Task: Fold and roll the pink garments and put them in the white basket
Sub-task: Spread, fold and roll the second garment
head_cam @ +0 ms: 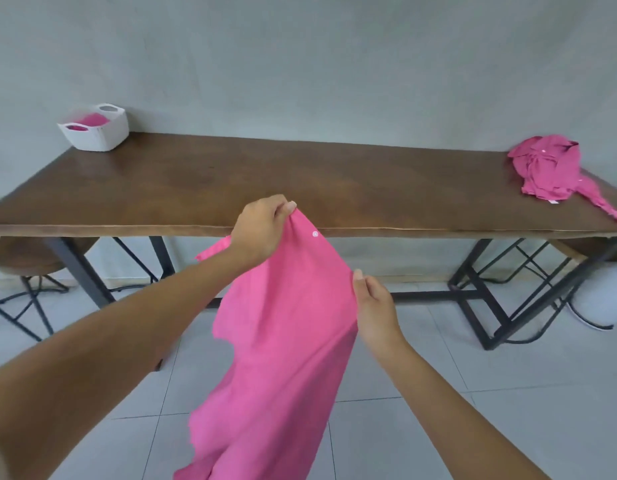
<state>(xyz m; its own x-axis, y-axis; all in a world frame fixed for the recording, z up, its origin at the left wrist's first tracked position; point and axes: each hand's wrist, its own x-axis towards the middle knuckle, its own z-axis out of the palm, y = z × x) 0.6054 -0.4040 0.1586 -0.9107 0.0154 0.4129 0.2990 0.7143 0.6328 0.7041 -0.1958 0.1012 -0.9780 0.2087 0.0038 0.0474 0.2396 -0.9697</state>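
Observation:
A pink garment (283,341) hangs in the air in front of the table's near edge. My left hand (260,228) pinches its top corner near a small white button. Lower and to the right, my right hand (374,306) pinches the cloth's right edge. The rest of the cloth drops toward the floor. A white basket (99,133) stands at the table's far left corner with pink cloth inside. A pile of crumpled pink garments (549,171) lies at the table's far right end, one strip trailing toward the edge.
The long brown wooden table (265,174) stands against a grey wall on black metal legs. Round wooden stools (23,261) sit under its left and right ends. A white round object (601,299) is on the tiled floor at right.

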